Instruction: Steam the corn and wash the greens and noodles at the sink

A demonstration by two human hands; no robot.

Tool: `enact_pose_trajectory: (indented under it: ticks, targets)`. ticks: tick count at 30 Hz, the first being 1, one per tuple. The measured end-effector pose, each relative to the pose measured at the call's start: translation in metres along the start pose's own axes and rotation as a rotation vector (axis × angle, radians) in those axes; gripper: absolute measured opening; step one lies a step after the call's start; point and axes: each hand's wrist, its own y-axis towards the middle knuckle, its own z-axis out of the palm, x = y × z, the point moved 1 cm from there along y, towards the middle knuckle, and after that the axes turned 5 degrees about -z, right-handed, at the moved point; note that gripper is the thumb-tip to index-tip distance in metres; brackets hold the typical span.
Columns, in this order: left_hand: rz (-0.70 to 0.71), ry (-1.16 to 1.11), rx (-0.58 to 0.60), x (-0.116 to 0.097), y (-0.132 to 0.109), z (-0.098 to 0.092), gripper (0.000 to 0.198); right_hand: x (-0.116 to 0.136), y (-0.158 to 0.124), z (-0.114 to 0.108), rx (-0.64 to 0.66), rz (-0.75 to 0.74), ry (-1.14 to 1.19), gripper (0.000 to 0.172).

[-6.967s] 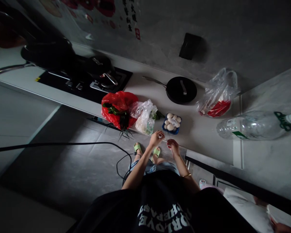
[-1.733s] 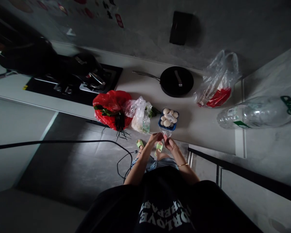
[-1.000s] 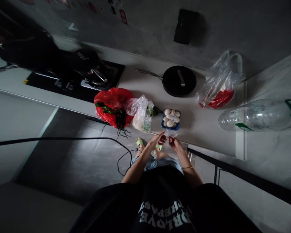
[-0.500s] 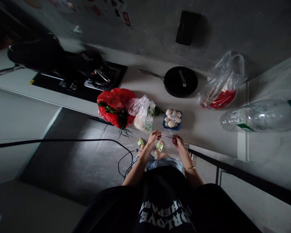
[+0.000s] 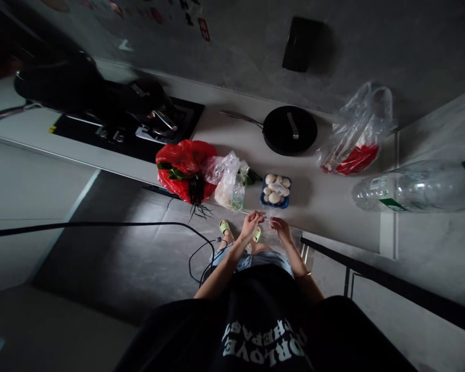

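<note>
"What do we see first, on the left?"

"We see a black stove [image 5: 77, 129] with a dark pot [image 5: 143, 101] on it. Next to it is a red bag [image 5: 186, 155] with green leaves [image 5: 174, 173] poking out. A crinkly see-through bag [image 5: 227, 186] touches it."

"And our hands?"

"Our left hand [image 5: 251, 223] and right hand [image 5: 282, 229] are close but apart, at the counter's [image 5: 325, 212] front edge. The fingers curl in, near a bit of clear plastic [image 5: 268, 212]. We can't tell how tight they pinch."

"Where are the mushrooms [image 5: 273, 197]?"

"Just past our hands, in a blue tray [image 5: 276, 206]. Behind them we see a black pan [image 5: 277, 137]."

"What's far right?"

"A shopping bag [image 5: 358, 124] with something red inside, then a big bottle [image 5: 422, 186]."
</note>
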Motion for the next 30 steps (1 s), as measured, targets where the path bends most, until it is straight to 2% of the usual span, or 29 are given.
enact_pose_trajectory:
  ticks: [4,6,12,17,22,26,30]
  targets:
    - [0.039,0.039,0.003,0.008,0.0,-0.003,0.03,-0.004,-0.01,0.003,-0.092,-0.142,-0.142,0.05]
    - [0.052,0.058,0.016,0.011,0.0,-0.004,0.029,-0.005,-0.013,0.006,-0.13,-0.166,-0.19,0.051]
    - [0.041,0.094,0.015,0.011,0.001,-0.003,0.029,0.002,-0.009,0.005,-0.186,-0.112,-0.228,0.047]
    - [0.078,0.096,0.025,0.013,0.0,-0.004,0.031,0.01,-0.006,0.006,-0.131,-0.171,-0.169,0.035]
    - [0.068,0.098,0.017,0.016,0.0,-0.005,0.033,0.01,-0.005,0.007,-0.129,-0.097,-0.151,0.03]
    - [0.055,-0.027,-0.002,0.012,-0.001,-0.007,0.038,0.012,-0.007,0.003,-0.156,-0.025,-0.15,0.028]
    - [0.047,-0.136,-0.057,0.009,-0.001,-0.006,0.044,0.015,-0.01,0.0,-0.171,-0.123,-0.215,0.03]
